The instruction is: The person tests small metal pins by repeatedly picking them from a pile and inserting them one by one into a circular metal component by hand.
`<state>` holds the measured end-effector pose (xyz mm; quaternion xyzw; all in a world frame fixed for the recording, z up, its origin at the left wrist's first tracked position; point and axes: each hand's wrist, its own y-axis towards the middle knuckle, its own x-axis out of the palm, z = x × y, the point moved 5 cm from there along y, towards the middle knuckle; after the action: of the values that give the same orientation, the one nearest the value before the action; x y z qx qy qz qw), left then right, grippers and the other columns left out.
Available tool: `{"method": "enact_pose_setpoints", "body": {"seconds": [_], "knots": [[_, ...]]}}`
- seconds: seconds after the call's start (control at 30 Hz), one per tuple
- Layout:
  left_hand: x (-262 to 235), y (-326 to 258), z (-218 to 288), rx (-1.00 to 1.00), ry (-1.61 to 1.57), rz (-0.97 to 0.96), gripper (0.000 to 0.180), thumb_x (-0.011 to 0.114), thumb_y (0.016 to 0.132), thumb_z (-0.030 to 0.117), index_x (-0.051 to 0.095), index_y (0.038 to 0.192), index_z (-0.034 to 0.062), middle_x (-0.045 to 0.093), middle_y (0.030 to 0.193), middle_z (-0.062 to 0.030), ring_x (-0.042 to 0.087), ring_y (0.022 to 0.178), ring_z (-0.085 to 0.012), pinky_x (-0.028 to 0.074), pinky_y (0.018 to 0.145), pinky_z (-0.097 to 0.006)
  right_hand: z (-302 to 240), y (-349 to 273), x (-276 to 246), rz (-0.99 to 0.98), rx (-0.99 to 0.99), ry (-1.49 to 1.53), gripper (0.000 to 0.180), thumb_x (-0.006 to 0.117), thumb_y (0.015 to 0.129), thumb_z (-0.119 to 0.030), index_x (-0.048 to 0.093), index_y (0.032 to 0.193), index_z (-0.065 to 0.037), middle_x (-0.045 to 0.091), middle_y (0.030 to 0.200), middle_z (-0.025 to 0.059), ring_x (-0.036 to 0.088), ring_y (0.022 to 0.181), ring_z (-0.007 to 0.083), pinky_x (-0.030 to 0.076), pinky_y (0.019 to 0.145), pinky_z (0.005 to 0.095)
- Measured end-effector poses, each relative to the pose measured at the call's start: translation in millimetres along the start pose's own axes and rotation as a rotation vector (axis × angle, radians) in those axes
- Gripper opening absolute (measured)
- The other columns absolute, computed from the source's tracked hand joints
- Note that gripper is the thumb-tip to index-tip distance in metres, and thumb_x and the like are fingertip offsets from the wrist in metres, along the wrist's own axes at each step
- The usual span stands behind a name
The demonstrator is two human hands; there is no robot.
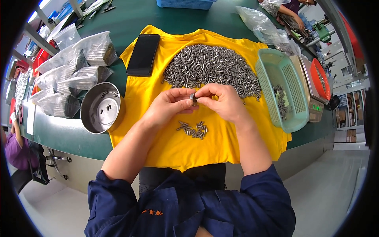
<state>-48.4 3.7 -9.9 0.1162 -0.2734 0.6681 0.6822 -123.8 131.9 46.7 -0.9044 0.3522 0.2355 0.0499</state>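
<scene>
Over the yellow cloth point(158, 152) my hands meet at the middle. Thumb and fingers of my left hand point(167, 106) pinch a small shiny metal piece point(193, 97); its exact kind is too small to make out. My right hand point(226, 103) is closed at the same piece, its thumb and index finger against it. Just beyond my fingers spreads a large heap of small grey metal pins point(213, 65). A smaller group of the same pins point(193, 130) lies on the cloth nearer to me, below my hands.
To the left stand a steel bowl point(89, 112) with several pins inside and plastic bags of metal rods point(85, 77). A black phone point(143, 55) rests on the cloth. On the right are a green basket point(297, 94) holding pins and a scale point(314, 106) carrying an orange dish point(319, 77).
</scene>
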Motion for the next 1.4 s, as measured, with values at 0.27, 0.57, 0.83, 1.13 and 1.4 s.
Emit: {"method": "enact_pose_setpoints", "body": {"seconds": [0.27,0.57,0.83,1.13,1.4], "knots": [[13,-9,1,-0.055,0.076,-0.327,0.03,0.06,0.084,0.008,0.053,0.112,0.0001,0.062,0.099,-0.0058,0.058,0.093,-0.0122,0.044,0.084,-0.025,25,7,-37,0.17,0.21,-0.12,0.012,0.062,0.077,-0.004,0.061,0.089,-0.003,0.062,0.084,0.004,0.058,0.072,0.0124,0.046,0.069,0.0247],[14,-2,-4,-0.033,0.095,-0.23,0.031,0.059,0.083,0.001,0.051,0.114,0.0018,0.059,0.099,-0.0024,0.057,0.091,-0.0099,0.045,0.081,-0.023,31,10,-10,0.268,-0.169,-0.822,0.01,0.065,0.07,-0.007,0.063,0.08,-0.007,0.06,0.079,0.008,0.054,0.082,0.0255,0.044,0.077,0.036],[-1,1,-4,-0.09,0.147,-0.068,0.023,0.058,0.086,0.009,0.05,0.107,0.003,0.06,0.098,-0.0068,0.06,0.085,-0.0112,0.048,0.075,-0.024,35,11,-19,0.31,-0.16,-0.714,0.009,0.063,0.072,-0.004,0.063,0.081,-0.005,0.061,0.079,0.0103,0.056,0.078,0.0273,0.045,0.074,0.0368],[-1,1,0,-0.116,-0.228,-0.015,0.038,0.038,0.095,0.01,0.037,0.132,0.0033,0.056,0.114,-0.0128,0.058,0.102,-0.0191,0.049,0.083,-0.028,36,8,-7,0.133,0.142,0.121,0.013,0.052,0.083,0.001,0.061,0.093,-0.001,0.061,0.084,0.0022,0.056,0.077,0.0093,0.045,0.072,0.0218],[2,0,-1,-0.06,-0.159,-0.059,0.036,0.051,0.09,0.011,0.044,0.125,0.002,0.059,0.108,-0.0092,0.06,0.098,-0.0183,0.05,0.082,-0.028,24,3,10,-0.038,0.049,0.351,0.011,0.054,0.082,0.004,0.058,0.092,0.0,0.059,0.089,0.0013,0.055,0.08,0.0063,0.046,0.073,0.0197]]}}
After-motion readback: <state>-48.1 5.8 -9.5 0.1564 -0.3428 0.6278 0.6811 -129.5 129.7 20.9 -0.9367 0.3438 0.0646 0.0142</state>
